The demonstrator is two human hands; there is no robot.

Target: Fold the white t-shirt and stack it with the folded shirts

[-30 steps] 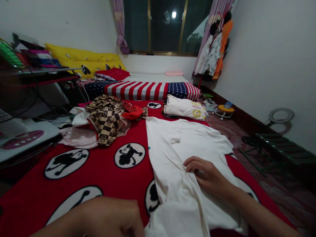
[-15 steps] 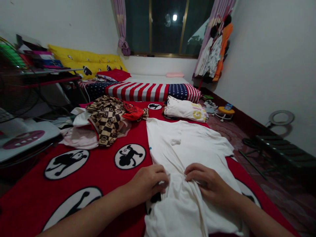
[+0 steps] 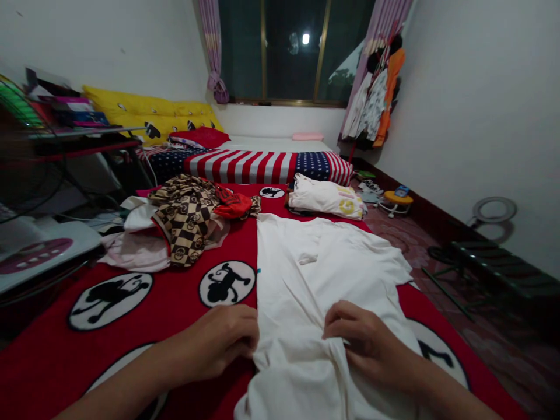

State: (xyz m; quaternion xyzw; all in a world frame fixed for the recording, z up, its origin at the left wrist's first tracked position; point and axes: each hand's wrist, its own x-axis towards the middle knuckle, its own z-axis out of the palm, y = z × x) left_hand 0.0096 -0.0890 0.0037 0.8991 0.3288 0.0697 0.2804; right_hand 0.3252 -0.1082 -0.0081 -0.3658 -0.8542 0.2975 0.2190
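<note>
A white T-shirt (image 3: pixel 345 256) lies spread over a red blanket (image 3: pixel 181 303) patterned with black monkey figures in white ovals. Its near part is bunched and creased. At the shirt's left edge, my left hand (image 3: pixel 227 338) is closed on the fabric, fingertips partly hidden. My right hand (image 3: pixel 370 341) pinches a raised fold near the middle of the shirt. Beyond the left hand sits a loose heap with a brown checked garment (image 3: pixel 188 221) and a red piece (image 3: pixel 234 204). Past the shirt's far edge lies a pile of folded clothes (image 3: pixel 326 196).
A bed with a stars-and-stripes cover (image 3: pixel 254 166) stands at the back under the window. A low table (image 3: pixel 91 137) and a white appliance (image 3: pixel 48 251) are on the left. To the right are a yellow stool (image 3: pixel 398 198), a dark bench (image 3: pixel 503 268) and hanging clothes (image 3: pixel 371 102).
My left hand has moved left to the shirt's edge, and the gathered cloth there is spread wider. My right hand stays on the fold, slightly lower. The view has shifted a little.
</note>
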